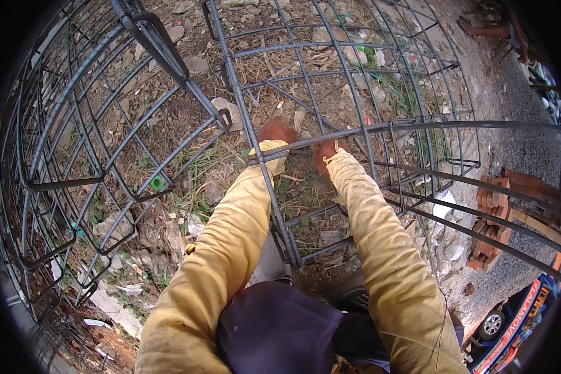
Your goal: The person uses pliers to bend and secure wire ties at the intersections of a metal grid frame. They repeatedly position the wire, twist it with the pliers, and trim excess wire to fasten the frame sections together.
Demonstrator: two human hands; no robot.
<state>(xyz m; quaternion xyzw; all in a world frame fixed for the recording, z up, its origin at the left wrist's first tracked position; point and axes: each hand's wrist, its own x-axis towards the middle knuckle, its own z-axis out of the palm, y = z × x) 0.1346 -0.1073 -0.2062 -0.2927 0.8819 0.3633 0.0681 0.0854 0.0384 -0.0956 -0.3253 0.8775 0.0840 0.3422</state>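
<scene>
Both my arms, in yellow sleeves, reach forward into a steel rebar cage (pixel 305 78) of long ribbed bars and bent stirrups. My left hand (pixel 277 131) is beyond a crossing bar (pixel 340 134), beside a lengthwise bar; motion smears its fingers. My right hand (pixel 324 156) is a little to the right, partly behind that same crossing bar. Its fingers look curled closed, but what they grip is hidden. Between the two hands the bars overlap, and I cannot tell which ones they touch.
Another rebar cage (pixel 106 131) stands close on the left. Long bars (pixel 480 128) stick out to the right. Stacked red bricks (pixel 491 224), a blue vehicle (pixel 511 324) and another person's leg (pixel 486 30) are on the right. Stones, dry grass and litter cover the ground.
</scene>
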